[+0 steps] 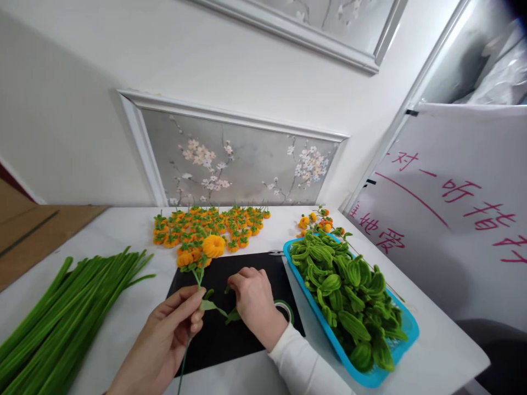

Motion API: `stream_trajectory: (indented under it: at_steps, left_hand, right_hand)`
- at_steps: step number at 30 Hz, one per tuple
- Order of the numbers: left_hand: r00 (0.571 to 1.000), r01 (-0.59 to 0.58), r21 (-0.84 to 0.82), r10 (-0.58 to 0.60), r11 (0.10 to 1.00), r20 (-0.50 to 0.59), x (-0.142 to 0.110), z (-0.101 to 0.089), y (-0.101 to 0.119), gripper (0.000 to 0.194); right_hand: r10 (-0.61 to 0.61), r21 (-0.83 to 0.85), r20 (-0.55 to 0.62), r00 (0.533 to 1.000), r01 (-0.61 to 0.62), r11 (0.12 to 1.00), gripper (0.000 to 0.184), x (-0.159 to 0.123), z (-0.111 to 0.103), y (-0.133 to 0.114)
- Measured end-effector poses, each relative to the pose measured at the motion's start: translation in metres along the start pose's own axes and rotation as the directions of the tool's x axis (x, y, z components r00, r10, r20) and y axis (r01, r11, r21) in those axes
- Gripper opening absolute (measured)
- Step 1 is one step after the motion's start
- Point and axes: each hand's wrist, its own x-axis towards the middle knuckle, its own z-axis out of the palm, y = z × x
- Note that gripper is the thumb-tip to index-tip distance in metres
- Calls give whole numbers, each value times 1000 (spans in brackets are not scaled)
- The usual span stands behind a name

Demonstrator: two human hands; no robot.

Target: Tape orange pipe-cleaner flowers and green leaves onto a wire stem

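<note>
My left hand [167, 334] pinches the thin green stem of a flower spray [213, 247] with fuzzy orange pumpkin-shaped heads, held upright. A twisted green strip [214, 307], which looks like floral tape, runs from the stem toward my right hand. My right hand [256, 304] is closed over the black mat [218, 340], thumb and fingers together. A small green bit shows at its fingertips, too small to name. Beside its wrist lies a roll of green tape [285, 311], partly hidden by the hand and sleeve.
Many small orange pumpkin-like heads [242, 222] stand behind the mat. At left lies a bundle of green fuzzy stems [69, 323]. A blue basket [343, 359] of green leaves stands at right, with pliers [275, 253] beside it and another orange spray [319, 220] behind it.
</note>
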Motion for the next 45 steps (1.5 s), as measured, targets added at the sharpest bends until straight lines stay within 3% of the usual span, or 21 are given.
stream_trajectory:
  at_steps: [9, 15, 19, 21, 23, 26, 29, 31, 34, 39, 45]
  left_hand:
    - [1000, 4, 18, -4, 1000, -26, 2, 0, 0, 10]
    - [999, -19, 42, 20, 999, -32, 6, -2, 1, 25]
    - [998, -43, 78, 46, 996, -31, 10, -5, 0, 32]
    - [997, -77, 108, 79, 991, -8, 10, -6, 0, 32]
    - [995, -104, 140, 103, 985, 15, 10, -6, -1, 31]
    - [994, -105, 161, 103, 981, 22, 6, -3, -1, 29]
    - [991, -135, 137, 131, 981, 36, -1, -1, -1, 28]
    - [988, -138, 115, 129, 984, 83, -4, 0, -2, 23]
    - [991, -77, 86, 66, 993, 120, -8, -2, -5, 20]
    - [988, 10, 34, -15, 999, 152, -11, -6, -8, 18]
    - [983, 87, -83, -72, 993, 167, -12, -6, -8, 13]
  right_hand:
    - [19, -46, 77, 997, -16, 999, 17, 4, 1, 2]
    - [7, -12, 108, 994, -6, 1000, 17, 4, -1, 0]
    - [21, 71, 34, 999, -23, 997, 20, 1, -6, -3]
    - [36, 226, -47, 998, -25, 974, 18, 1, -13, -9]
    - [47, 484, -38, 998, -23, 875, 19, 0, -19, -17]
    - [0, 820, 181, 984, -151, 552, 29, -1, -24, -29]
    - [-8, 924, 295, 955, -283, 256, 31, -4, -25, -36]
    - [-1, 935, 324, 946, -320, 153, 32, -8, -27, -38]
    - [-14, 928, 354, 935, -349, 128, 31, -11, -32, -37]
    - [27, 912, 359, 933, -357, 203, 27, -13, -36, -37]
    - [98, 909, 347, 933, -360, 211, 23, -14, -32, -37]
